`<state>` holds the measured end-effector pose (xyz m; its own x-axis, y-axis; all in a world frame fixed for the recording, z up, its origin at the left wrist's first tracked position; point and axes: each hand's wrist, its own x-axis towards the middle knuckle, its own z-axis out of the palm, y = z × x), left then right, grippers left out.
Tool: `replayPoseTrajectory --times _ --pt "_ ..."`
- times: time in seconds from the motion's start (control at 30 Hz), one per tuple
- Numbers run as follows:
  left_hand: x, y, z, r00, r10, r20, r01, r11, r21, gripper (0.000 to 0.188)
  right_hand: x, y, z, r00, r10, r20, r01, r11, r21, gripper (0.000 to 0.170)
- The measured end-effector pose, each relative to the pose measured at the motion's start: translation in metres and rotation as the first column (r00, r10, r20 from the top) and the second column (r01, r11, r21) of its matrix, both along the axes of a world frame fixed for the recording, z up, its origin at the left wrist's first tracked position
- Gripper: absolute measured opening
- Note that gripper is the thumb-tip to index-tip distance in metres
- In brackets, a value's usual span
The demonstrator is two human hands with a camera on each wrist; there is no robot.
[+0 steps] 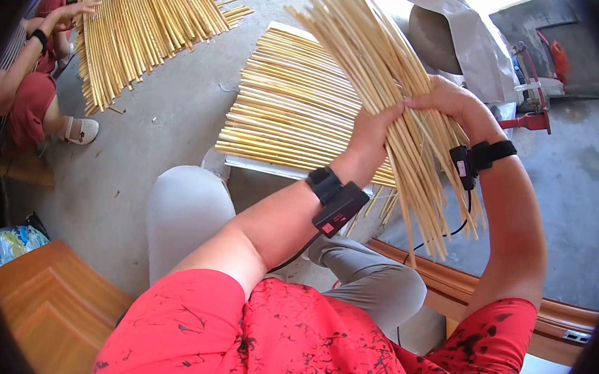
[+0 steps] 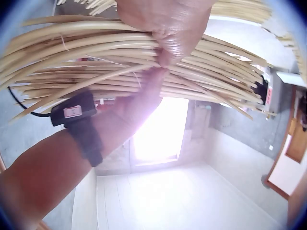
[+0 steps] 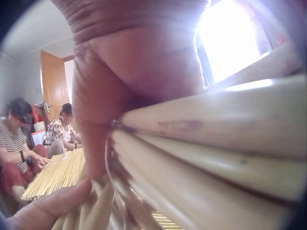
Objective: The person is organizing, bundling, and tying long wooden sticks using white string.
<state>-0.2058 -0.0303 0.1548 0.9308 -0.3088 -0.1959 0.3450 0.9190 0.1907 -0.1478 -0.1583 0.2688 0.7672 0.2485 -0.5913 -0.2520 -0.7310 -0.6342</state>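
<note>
A thick bundle of long, pale reed-like stalks (image 1: 364,59) is held up at a slant between both hands. My left hand (image 1: 371,142) grips it around the middle from the near side. Higher and to the right, my right hand (image 1: 451,104) grips the same bundle, the two thumbs close together. In the left wrist view the left hand (image 2: 168,21) lies over the stalks, with the right hand (image 2: 144,93) behind. The right wrist view shows the right hand (image 3: 139,62) wrapped over the stalks (image 3: 216,120) up close. Below, a row of yellow stalks (image 1: 284,102) lies on a white-edged support.
Another sheet of stalks (image 1: 147,27) spreads at the upper left, beside a seated person's hand (image 1: 76,10). A second seated person (image 3: 64,127) shows farther back. A wooden panel (image 1: 51,308) stands lower left, a red metal tool (image 1: 530,120) at right.
</note>
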Motion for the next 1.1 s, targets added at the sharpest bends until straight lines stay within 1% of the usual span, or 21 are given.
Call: replayPoseTrajectory --times 0.03,0.07,0.1,0.17,0.27,0.37,0.4,0.47,0.53,0.57,0.6,0.63,0.67,0.73,0.77,0.87,0.9,0.93,0.97,1.07,1.1 --pt "0.012 0.010 0.004 0.997 -0.082 0.003 0.081 0.996 0.039 0.033 -0.006 0.006 0.006 0.993 -0.119 -0.024 0.121 0.985 0.124 0.038" --pt "0.019 0.013 0.006 0.987 -0.163 0.004 0.162 0.984 0.078 0.031 -0.008 0.007 0.007 0.991 -0.131 -0.018 0.132 0.984 0.120 0.038" --pt "0.021 0.006 0.003 0.997 -0.076 0.025 0.076 0.996 0.037 0.026 -0.006 0.009 0.007 0.984 -0.168 -0.054 0.175 0.970 0.168 0.037" --pt "0.032 0.018 0.002 0.986 -0.163 0.032 0.160 0.983 0.087 0.025 -0.009 0.016 -0.009 0.948 -0.303 -0.097 0.318 0.908 0.274 0.033" --pt "0.049 0.043 -0.023 0.926 -0.376 -0.025 0.372 0.902 0.219 0.023 -0.008 0.018 -0.050 0.894 -0.393 -0.217 0.447 0.821 0.355 0.033" --pt "0.059 0.047 -0.043 0.920 -0.380 -0.098 0.388 0.844 0.369 0.018 0.001 0.022 -0.093 0.855 -0.394 -0.338 0.512 0.749 0.421 0.033" --pt "0.061 0.049 -0.047 0.917 -0.383 -0.115 0.395 0.823 0.408 0.017 0.003 0.015 -0.096 0.862 -0.388 -0.326 0.497 0.772 0.396 0.031" --pt "0.077 0.058 -0.066 0.900 -0.418 -0.127 0.420 0.749 0.512 0.014 0.010 0.013 -0.122 0.855 -0.393 -0.338 0.512 0.744 0.430 0.034" --pt "0.098 0.075 -0.083 0.859 -0.467 -0.209 0.474 0.574 0.668 0.018 0.021 -0.003 -0.163 0.861 -0.418 -0.288 0.508 0.729 0.459 0.037" --pt "0.112 0.081 -0.110 0.884 -0.453 -0.119 0.384 0.556 0.737 0.015 0.022 -0.010 -0.178 0.868 -0.438 -0.234 0.496 0.730 0.471 0.039" --pt "0.118 0.095 -0.116 0.881 -0.448 -0.152 0.353 0.407 0.842 0.029 0.020 -0.015 -0.185 0.861 -0.444 -0.249 0.508 0.719 0.475 0.039" --pt "0.123 0.104 -0.123 0.913 -0.394 -0.107 0.252 0.336 0.907 0.038 0.016 -0.018 -0.188 0.870 -0.480 -0.110 0.492 0.838 0.236 0.041" --pt "0.124 0.110 -0.130 0.937 -0.345 -0.054 0.150 0.256 0.955 0.047 0.011 -0.022 -0.191 0.883 -0.469 0.029 0.470 0.882 -0.030 0.043" --pt "0.123 0.117 -0.139 0.978 -0.202 0.055 -0.041 0.075 0.996 0.062 0.003 -0.029 -0.193 0.890 -0.450 -0.076 0.453 0.891 0.022 0.052" --pt "0.128 0.120 -0.155 0.963 -0.140 0.231 -0.241 -0.063 0.968 0.062 -0.003 -0.032 -0.195 0.887 -0.461 -0.011 0.461 0.888 0.001 0.051" --pt "0.120 0.121 -0.162 0.972 -0.148 0.184 -0.218 -0.262 0.940 0.064 -0.021 -0.031 -0.197 0.876 -0.470 0.105 0.478 0.876 -0.064 0.047" --pt "0.112 0.121 -0.161 0.971 -0.160 0.179 -0.217 -0.265 0.940 0.064 -0.025 -0.033 -0.203 0.890 -0.274 0.363 0.374 0.896 -0.240 0.045" --pt "0.106 0.121 -0.163 0.944 -0.155 0.292 -0.330 -0.380 0.864 0.063 -0.027 -0.030 -0.205 0.832 -0.013 0.555 0.301 0.851 -0.430 0.043" --pt "0.103 0.122 -0.163 0.901 -0.163 0.403 -0.428 -0.489 0.760 0.062 -0.032 -0.026 -0.208 0.794 -0.026 0.607 0.322 0.865 -0.385 0.042" --pt "0.098 0.129 -0.162 0.854 -0.281 0.438 -0.516 -0.567 0.642 0.054 -0.050 -0.013 -0.195 0.821 -0.150 0.551 0.352 0.893 -0.281 0.040" --pt "0.097 0.130 -0.162 0.856 -0.359 0.373 -0.516 -0.651 0.557 0.045 -0.057 -0.009 -0.191 0.849 -0.174 0.500 0.331 0.911 -0.245 0.038"
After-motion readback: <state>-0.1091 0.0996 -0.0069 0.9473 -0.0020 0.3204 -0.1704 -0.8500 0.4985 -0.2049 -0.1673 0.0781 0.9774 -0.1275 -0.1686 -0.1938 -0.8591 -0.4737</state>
